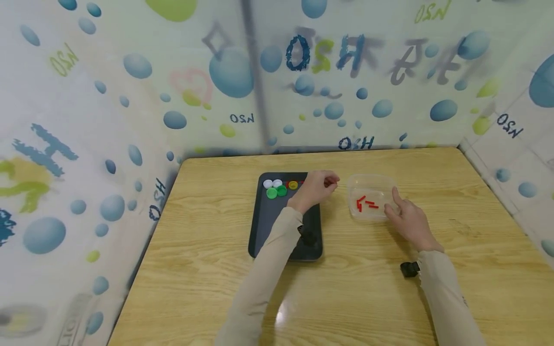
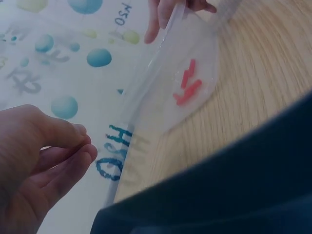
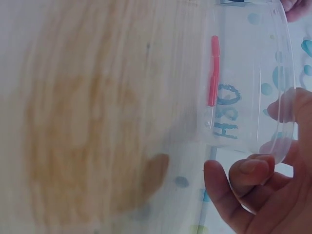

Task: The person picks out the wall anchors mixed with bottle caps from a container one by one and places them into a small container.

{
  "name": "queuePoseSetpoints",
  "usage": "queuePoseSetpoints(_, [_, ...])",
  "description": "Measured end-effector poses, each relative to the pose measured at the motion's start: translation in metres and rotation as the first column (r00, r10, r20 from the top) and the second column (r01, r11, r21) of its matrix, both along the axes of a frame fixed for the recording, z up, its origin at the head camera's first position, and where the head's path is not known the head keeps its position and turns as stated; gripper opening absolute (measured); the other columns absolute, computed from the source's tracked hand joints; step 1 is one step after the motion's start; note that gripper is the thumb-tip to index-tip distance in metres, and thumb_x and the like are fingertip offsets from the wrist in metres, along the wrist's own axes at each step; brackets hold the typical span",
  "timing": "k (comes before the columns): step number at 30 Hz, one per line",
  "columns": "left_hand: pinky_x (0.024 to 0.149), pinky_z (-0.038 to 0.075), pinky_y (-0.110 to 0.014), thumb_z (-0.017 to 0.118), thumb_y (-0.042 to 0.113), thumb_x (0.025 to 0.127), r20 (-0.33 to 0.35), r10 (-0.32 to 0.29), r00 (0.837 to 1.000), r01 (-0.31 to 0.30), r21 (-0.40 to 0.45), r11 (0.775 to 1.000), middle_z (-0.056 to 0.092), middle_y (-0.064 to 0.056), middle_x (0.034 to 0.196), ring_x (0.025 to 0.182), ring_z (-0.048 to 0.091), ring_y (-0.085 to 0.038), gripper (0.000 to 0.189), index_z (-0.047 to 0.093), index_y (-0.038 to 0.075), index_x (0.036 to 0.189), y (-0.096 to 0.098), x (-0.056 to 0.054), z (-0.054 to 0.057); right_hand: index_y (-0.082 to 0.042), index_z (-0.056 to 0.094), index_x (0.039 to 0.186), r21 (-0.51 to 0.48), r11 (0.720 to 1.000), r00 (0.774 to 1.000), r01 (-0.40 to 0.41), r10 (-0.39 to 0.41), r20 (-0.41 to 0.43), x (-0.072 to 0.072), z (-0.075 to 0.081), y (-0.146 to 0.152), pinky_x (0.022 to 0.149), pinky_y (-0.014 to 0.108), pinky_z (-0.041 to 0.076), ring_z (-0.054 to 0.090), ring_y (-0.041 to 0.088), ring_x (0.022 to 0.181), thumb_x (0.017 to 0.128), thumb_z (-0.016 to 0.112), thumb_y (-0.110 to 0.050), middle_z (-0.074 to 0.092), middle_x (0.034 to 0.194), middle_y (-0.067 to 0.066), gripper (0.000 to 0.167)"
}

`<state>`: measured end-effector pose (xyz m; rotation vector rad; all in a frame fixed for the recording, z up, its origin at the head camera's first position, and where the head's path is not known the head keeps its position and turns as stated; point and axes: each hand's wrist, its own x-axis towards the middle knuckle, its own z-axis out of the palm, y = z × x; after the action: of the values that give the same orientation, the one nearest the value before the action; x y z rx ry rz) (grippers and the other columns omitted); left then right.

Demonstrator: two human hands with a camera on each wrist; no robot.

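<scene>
My left hand (image 1: 315,188) is above the right edge of a dark tray (image 1: 265,240), its thumb and fingertips brought together; whether anything small is between them cannot be made out. In the left wrist view, the same hand (image 2: 46,163) shows no piece sticking out. My right hand (image 1: 411,222) grips the right side of a clear plastic box (image 1: 368,179), thumb over the rim and fingers outside, also visible in the right wrist view. Several short red sticks (image 1: 370,202) lie in the box.
At the tray's far end sit white caps (image 1: 268,184), green caps (image 1: 271,193) and a yellow cap (image 1: 293,185), with bits of red beside them. The wooden table (image 1: 195,269) meets a patterned wall covering (image 1: 207,129) at the back and sides.
</scene>
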<state>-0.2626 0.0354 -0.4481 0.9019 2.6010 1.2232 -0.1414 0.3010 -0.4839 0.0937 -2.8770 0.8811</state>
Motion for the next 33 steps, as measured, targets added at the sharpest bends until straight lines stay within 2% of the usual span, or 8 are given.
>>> queuePoseSetpoints(6, [0.082, 0.057, -0.020, 0.065, 0.007, 0.098, -0.007, 0.023, 1.000, -0.023, 0.017, 1.000, 0.073, -0.010, 0.108, 0.094, 0.069, -0.017, 0.021, 0.072, 0.001, 0.117, -0.015, -0.005, -0.005, 0.008, 0.025, 0.156, 0.000, 1.000, 1.000, 0.001, -0.001, -0.012, 0.000, -0.002, 0.002, 0.051, 0.031, 0.031, 0.038, 0.016, 0.056, 0.107, 0.045, -0.032, 0.048, 0.071, 0.010, 0.066])
queuePoseSetpoints(12, [0.082, 0.058, -0.023, 0.063, 0.007, 0.099, 0.010, 0.035, 0.999, -0.036, 0.024, 0.999, 0.073, -0.011, 0.110, 0.096, 0.069, -0.020, 0.023, 0.070, -0.001, 0.119, -0.029, -0.004, -0.011, 0.008, 0.026, 0.156, -0.001, 1.000, 0.999, -0.008, 0.008, -0.033, 0.000, -0.002, 0.002, 0.050, 0.031, 0.031, 0.038, 0.013, 0.055, 0.107, 0.046, -0.031, 0.050, 0.073, 0.010, 0.066])
queuePoseSetpoints(20, [0.081, 0.058, -0.024, 0.064, 0.009, 0.099, 0.000, 0.075, 0.997, -0.075, 0.008, 0.997, 0.073, -0.009, 0.108, 0.095, 0.070, -0.018, 0.022, 0.071, 0.001, 0.119, -0.045, -0.007, -0.029, 0.007, 0.025, 0.156, -0.006, 1.000, 1.000, -0.009, 0.009, -0.017, 0.001, -0.002, 0.000, 0.051, 0.030, 0.032, 0.039, 0.016, 0.056, 0.107, 0.045, -0.033, 0.050, 0.073, 0.011, 0.067])
queuePoseSetpoints(23, [0.081, 0.058, -0.024, 0.064, 0.010, 0.099, -0.012, 0.084, 0.996, -0.084, 0.005, 0.996, 0.073, -0.008, 0.109, 0.095, 0.070, -0.018, 0.022, 0.072, 0.003, 0.118, -0.050, -0.009, -0.034, 0.007, 0.025, 0.156, -0.004, 1.000, 1.000, -0.012, 0.012, -0.015, 0.001, -0.001, -0.001, 0.051, 0.030, 0.032, 0.039, 0.013, 0.055, 0.108, 0.045, -0.033, 0.050, 0.073, 0.010, 0.066])
queuePoseSetpoints(28, [0.082, 0.058, -0.026, 0.065, 0.008, 0.099, -0.021, 0.100, 0.995, -0.100, 0.001, 0.995, 0.073, -0.009, 0.111, 0.097, 0.069, -0.019, 0.020, 0.072, 0.006, 0.118, -0.057, -0.010, -0.036, 0.007, 0.024, 0.157, -0.003, 1.000, 1.000, -0.013, 0.013, -0.011, 0.001, 0.000, -0.001, 0.052, 0.031, 0.032, 0.037, 0.010, 0.055, 0.108, 0.046, -0.032, 0.050, 0.074, 0.010, 0.066])
queuePoseSetpoints(33, [0.083, 0.058, -0.027, 0.064, 0.006, 0.098, -0.010, 0.118, 0.993, -0.118, -0.012, 0.993, 0.073, -0.009, 0.112, 0.098, 0.069, -0.020, 0.020, 0.072, 0.006, 0.117, -0.064, -0.013, -0.039, 0.007, 0.023, 0.157, -0.011, 1.000, 1.000, -0.010, 0.010, -0.002, 0.002, 0.001, -0.001, 0.052, 0.031, 0.033, 0.040, 0.015, 0.056, 0.108, 0.045, -0.032, 0.050, 0.074, 0.011, 0.067])
